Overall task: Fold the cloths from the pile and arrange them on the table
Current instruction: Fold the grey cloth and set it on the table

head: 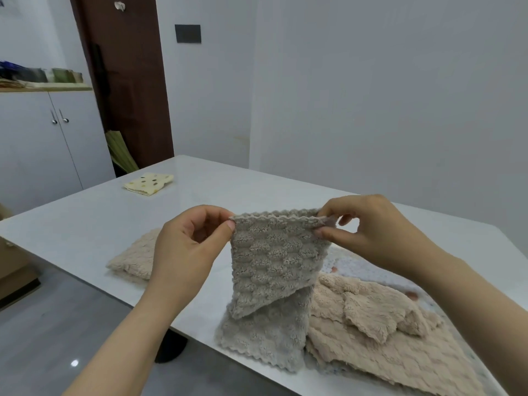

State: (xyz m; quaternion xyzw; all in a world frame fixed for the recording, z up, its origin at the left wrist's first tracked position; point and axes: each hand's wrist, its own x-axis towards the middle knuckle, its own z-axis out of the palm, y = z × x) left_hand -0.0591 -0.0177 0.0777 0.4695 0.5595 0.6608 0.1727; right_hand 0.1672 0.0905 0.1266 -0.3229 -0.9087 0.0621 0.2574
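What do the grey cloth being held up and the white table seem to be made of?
The grey cloth looks like plush microfibre or fleece, matt and fuzzy, with a scalloped pile and a wavy stitched edge. The table seems polished stone or a stone-look slab, white with faint mottling and a soft sheen; which I cannot tell.

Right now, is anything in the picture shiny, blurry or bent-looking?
In the head view: soft, even light with faint shadows; one small glare spot on the floor; the grey cloth looks sharp, the shelf far left looks smudgy; the wide lens makes the door lean.
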